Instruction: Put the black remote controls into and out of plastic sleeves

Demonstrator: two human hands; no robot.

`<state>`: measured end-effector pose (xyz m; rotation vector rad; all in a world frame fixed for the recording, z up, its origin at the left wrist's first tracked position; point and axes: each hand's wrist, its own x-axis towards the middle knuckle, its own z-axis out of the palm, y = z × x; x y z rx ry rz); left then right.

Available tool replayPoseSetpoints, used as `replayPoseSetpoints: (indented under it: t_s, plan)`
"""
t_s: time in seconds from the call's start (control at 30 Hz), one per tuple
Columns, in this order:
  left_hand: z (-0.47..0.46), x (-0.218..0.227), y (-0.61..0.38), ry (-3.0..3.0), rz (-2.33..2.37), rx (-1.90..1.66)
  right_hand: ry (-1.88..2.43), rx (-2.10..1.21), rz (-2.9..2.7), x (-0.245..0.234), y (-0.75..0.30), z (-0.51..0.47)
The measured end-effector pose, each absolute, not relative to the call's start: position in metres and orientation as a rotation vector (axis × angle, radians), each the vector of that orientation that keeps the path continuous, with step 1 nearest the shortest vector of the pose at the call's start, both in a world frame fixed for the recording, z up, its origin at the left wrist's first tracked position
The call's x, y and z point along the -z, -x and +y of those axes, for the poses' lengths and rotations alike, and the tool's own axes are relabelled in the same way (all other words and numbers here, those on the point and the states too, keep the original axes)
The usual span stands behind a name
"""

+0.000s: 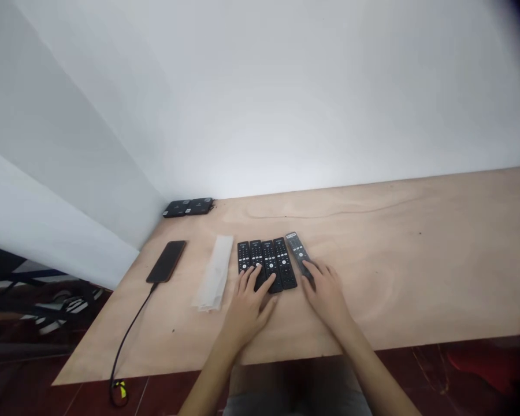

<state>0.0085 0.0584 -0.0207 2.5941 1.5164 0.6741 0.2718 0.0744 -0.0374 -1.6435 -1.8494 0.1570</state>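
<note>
- Along the near edge of the plywood table (394,271), both forearms reach in over it; its far edge meets a white wall (260,98).
- Plywood runs on well to the right of the right hand (327,297). Leftward lie a translucent white plastic sleeve (214,274), then a black smartphone (166,262), its black cable (132,329) trailing over the near edge. Two flat black devices (189,206) sit in the far corner.
- Five black remote controls (268,260) lie mid-table, just beyond the hands: four side by side, touching, and a fifth, label at its top, tilted beside them.
- Left hand (247,309) lies open, fingers spread across the lower remotes.
- Right-hand fingers (312,268) cover the tilted remote's lower end; whether they grip it, I cannot tell.
</note>
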Motion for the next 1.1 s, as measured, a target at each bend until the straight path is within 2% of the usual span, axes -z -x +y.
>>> replayPoseSetpoints:
  t_s: [0.3, 0.4, 0.5, 0.63, 0.77, 0.97, 1.1]
  plan:
    - [0.054, 0.014, -0.010, -2.558, 1.439, -0.847, 1.595, -0.459, -1.745, 0.042, -0.392, 0.006]
    - [0.050, 0.013, -0.015, -2.574, 1.378, -0.926, 1.600, -0.664, -1.670, 0.037, -0.421, -0.017]
    - [0.040, 0.012, -0.033, -2.648, 1.262, -0.943, 1.457, -0.870, -1.702, 0.022, -0.416, -0.030]
    - [0.023, 0.010, -0.064, -2.730, 0.950, -0.677, 1.244, -1.058, -1.821, 0.000, -0.373, -0.029]
    - [0.018, 0.015, -0.059, -2.623, 1.007, -0.524, 1.154, -1.109, -1.861, -0.001, -0.349, -0.017]
    - [0.017, 0.024, 0.000, -2.532, 1.191, -0.676, 1.421, -1.003, -1.538, 0.018, -0.360, 0.001]
    - [0.010, 0.022, 0.018, -2.434, 1.277, -0.773, 1.292, -1.002, -1.515, 0.012, -0.342, 0.004]
